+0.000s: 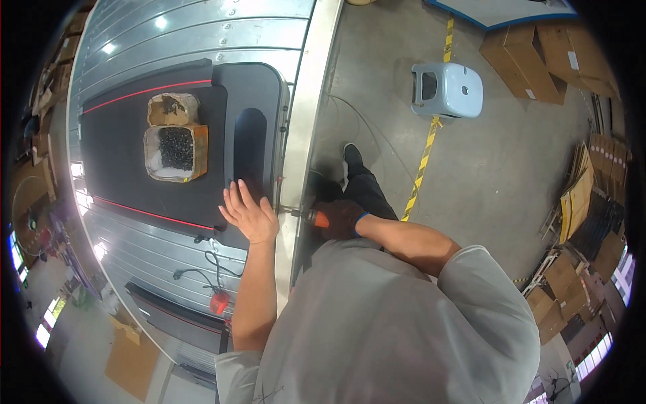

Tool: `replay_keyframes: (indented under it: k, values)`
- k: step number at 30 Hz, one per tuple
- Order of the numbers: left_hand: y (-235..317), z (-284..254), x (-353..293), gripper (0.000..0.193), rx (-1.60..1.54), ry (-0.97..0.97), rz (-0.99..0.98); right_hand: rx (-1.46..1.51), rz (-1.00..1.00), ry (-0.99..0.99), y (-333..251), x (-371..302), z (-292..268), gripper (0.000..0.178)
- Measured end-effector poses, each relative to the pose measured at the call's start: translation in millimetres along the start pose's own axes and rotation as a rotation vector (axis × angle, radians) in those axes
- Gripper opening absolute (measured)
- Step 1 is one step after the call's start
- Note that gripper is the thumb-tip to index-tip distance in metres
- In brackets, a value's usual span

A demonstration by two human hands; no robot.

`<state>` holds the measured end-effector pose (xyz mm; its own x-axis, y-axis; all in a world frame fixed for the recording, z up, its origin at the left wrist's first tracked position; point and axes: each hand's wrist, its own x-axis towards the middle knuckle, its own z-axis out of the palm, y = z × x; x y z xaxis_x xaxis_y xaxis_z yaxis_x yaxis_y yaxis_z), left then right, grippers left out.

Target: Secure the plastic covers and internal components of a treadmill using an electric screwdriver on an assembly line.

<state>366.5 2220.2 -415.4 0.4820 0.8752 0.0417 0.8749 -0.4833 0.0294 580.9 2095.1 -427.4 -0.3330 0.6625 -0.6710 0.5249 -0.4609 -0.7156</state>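
My left hand lies flat with fingers spread on the end section of a long black panel unit with red stripes. My right hand, in a dark glove, is wrapped round an orange-and-black power screwdriver. Its shaft points left at the unit's end edge, beside my left palm; whether the tip touches a screw is too small to tell. On the unit stands an open cardboard box holding many small dark pieces, likely screws, and a white bag. A smaller torn cardboard box adjoins it.
The unit rests on a slatted metal roller conveyor with a pale side rail. A red plug-like piece with black cable and a second black unit lie nearer. A blue-grey stool and cardboard boxes stand right.
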Motion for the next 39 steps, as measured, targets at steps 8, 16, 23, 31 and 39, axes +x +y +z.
replay_keyframes:
  k: [8,16,23,31,39]
  values:
    - [-9.8,2.7,7.5,0.069,-0.072,-0.002,0.01,-0.08,0.082,-0.01,-15.4,15.0,8.3,0.056]
    - [-62.8,-20.7,56.7,0.045,-0.422,0.243,-0.058,-0.157,0.075,0.104,-22.2,-10.0,-12.0,0.067]
    - [-185.3,-23.2,185.3,0.013,-0.422,-0.127,-0.134,-0.056,0.348,0.27,-17.5,-34.8,-25.8,0.067]
    - [-200.7,17.9,215.8,0.016,-0.345,-0.403,-0.106,0.09,0.411,0.491,-29.6,-32.7,-54.1,0.065]
    - [-166.8,-16.5,202.4,0.013,-0.694,-0.099,-0.329,0.009,0.328,0.4,-37.1,-11.5,-83.9,0.063]
